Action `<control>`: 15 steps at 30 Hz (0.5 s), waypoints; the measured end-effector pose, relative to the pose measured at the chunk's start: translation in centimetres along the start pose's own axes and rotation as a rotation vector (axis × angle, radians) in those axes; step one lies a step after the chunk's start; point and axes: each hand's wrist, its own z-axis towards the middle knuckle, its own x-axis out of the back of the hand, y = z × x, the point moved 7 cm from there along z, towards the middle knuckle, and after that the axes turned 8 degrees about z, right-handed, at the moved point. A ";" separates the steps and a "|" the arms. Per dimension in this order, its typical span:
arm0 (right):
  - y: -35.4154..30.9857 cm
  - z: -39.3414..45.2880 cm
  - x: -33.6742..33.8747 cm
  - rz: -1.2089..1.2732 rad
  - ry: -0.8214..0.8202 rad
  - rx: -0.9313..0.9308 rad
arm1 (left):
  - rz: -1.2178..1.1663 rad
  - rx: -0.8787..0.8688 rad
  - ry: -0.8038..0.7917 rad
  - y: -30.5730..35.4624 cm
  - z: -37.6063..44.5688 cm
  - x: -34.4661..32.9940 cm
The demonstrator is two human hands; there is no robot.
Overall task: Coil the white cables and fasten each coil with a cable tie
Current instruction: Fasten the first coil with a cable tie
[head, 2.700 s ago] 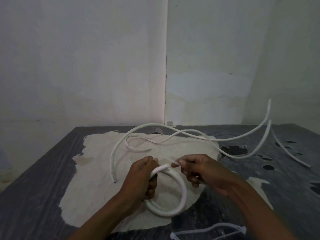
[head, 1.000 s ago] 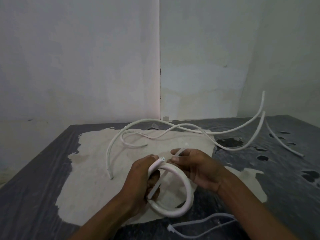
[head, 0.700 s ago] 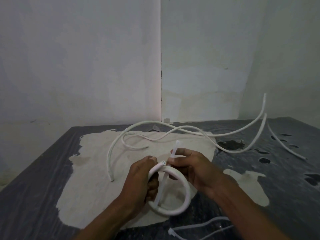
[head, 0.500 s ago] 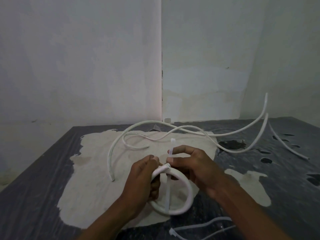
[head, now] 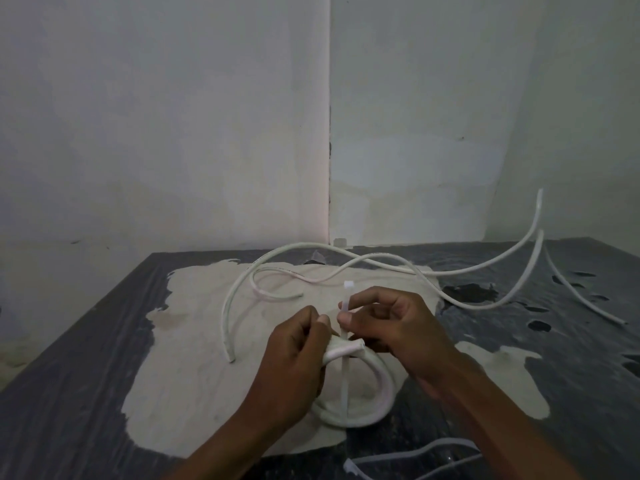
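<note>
A white cable coil hangs just above the table, a small ring gripped at its top left by my left hand. A white cable tie runs upright through the ring, its head end sticking up past my fingers. My right hand pinches the tie just above the coil. Several loose white cables lie uncoiled across the back of the table; one curved piece ends near my left hand.
The dark table has worn, pale patches in its middle. Spare cable ties lie at the near edge by my right forearm. White walls close the back and right. One cable end rises off the table at right.
My right hand brought the cable tie from slanted across the coil to upright and threaded it through the ring. The left hand kept its grip on the coil.
</note>
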 end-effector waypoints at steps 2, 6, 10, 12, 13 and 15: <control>-0.4 0.0 0.1 0.008 0.025 0.040 | 0.039 -0.026 0.010 0.1 0.0 0.1; -0.9 -0.1 0.3 0.027 0.055 0.095 | 0.086 -0.034 0.006 0.2 -0.2 0.0; -0.4 0.1 0.7 0.050 0.089 0.038 | 0.105 -0.047 -0.008 0.7 -0.2 -0.2; 0.0 0.2 0.7 0.022 0.079 -0.008 | 0.104 -0.048 -0.021 0.8 -0.2 -0.3; 0.3 0.2 0.5 0.009 0.069 -0.024 | 0.103 -0.041 -0.025 0.6 -0.2 -0.3; 0.5 0.3 0.4 -0.006 0.055 -0.041 | 0.104 -0.011 -0.021 0.1 -0.1 -0.2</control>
